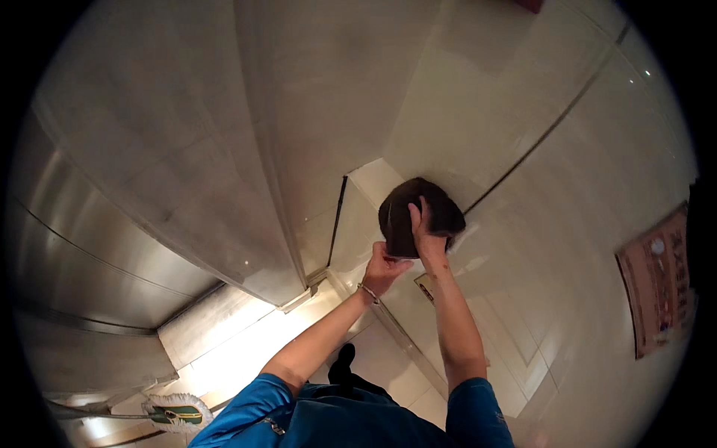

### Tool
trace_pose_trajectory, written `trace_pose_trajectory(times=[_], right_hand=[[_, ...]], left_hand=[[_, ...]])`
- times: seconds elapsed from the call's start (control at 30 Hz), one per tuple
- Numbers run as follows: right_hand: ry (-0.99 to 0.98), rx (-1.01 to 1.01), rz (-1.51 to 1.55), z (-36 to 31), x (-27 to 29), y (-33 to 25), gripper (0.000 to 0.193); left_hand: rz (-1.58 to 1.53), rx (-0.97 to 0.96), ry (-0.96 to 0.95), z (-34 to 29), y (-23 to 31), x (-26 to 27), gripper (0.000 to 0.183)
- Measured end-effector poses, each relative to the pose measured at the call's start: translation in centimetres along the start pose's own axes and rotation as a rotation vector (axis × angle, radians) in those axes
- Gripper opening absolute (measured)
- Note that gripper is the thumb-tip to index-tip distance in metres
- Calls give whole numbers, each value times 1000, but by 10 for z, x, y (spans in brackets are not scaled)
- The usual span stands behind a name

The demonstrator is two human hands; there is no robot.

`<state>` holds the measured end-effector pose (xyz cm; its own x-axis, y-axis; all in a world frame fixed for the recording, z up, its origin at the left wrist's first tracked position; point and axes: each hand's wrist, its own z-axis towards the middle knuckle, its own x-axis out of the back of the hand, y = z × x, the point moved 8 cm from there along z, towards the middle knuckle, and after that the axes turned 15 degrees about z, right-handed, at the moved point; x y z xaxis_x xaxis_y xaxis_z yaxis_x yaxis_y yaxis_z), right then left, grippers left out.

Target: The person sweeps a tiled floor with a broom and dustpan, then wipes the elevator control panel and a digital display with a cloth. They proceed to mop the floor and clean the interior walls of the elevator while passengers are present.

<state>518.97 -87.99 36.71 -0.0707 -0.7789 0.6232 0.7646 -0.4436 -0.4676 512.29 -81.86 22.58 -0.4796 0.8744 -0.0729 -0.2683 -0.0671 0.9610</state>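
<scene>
In front of me, against the pale tiled wall (pixel 515 127), is a dark brown cloth (pixel 399 216), bunched into a rounded shape. My right hand (pixel 429 237) grips its right side, the thumb and a finger lying over the front of it. At the cloth's lower edge, my left hand (pixel 384 272) is closed on it with bent fingers. A bracelet circles the left wrist. The cloth hides some of my right fingers, and its far side cannot be seen.
A pale wall corner (pixel 261 149) juts out at left, beside a shiny metal panel (pixel 127 239). A fringed mop (pixel 178 413) lies at lower left on the tiled floor (pixel 224 340). A printed poster (pixel 657 280) hangs at right. My dark shoe (pixel 343 358) shows below.
</scene>
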Motion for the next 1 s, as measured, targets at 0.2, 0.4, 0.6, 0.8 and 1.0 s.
trace_pose_trajectory(times=[0.2, 0.4, 0.6, 0.8, 1.0], right_hand=[[-179, 5, -22, 66, -103, 13, 33], [-753, 117, 171, 20, -145, -98, 23], [-471, -927, 1308, -62, -145, -96, 27], [-194, -598, 1387, 27, -10, -69, 39], [-472, 97, 141, 50, -59, -11, 38]], left_hand=[[377, 265, -43, -3, 7, 8, 46], [632, -253, 183, -2, 31, 21, 44], [475, 245, 115, -10, -9, -3, 42], [733, -352, 288, -21, -21, 4, 57], [540, -106, 170, -16, -53, -10, 42]])
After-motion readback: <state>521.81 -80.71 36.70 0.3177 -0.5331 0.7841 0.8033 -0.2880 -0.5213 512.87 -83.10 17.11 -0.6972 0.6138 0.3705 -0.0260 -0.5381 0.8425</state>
